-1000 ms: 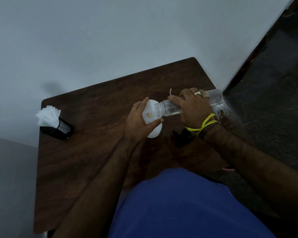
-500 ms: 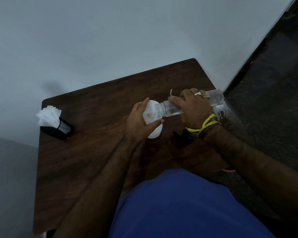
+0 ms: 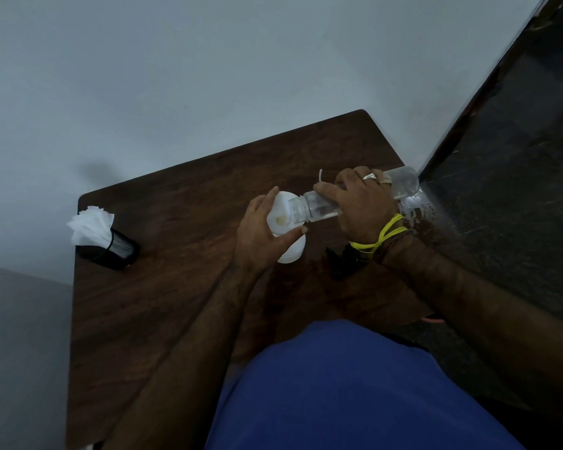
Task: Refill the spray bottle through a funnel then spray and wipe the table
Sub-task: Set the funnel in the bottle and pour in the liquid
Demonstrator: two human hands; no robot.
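A: What sits at the far left of the desk [image 3: 163, 306]?

B: A black mesh holder [image 3: 114, 250] stuffed with white tissues [image 3: 90, 227], near the desk's left edge, well apart from everything else.

A: And toward the middle?

B: The left hand [image 3: 260, 235] curls around a white funnel [image 3: 281, 214], thumb on the near side and fingers on the far side, so its grip pinches the funnel's rim. The funnel sits on a white spray bottle [image 3: 293, 250] that stands on the desk, mostly hidden by the hand.

A: What about the right side?

B: The right hand [image 3: 359, 203] has its grip wrapped tight around a clear plastic bottle [image 3: 316, 207], tipped nearly level with its open mouth over the funnel's bowl. A ring shows on one finger, and a yellow thread band [image 3: 382, 237] circles the wrist. A small black object [image 3: 343, 263], too dark to identify, lies on the desk just beneath that wrist.
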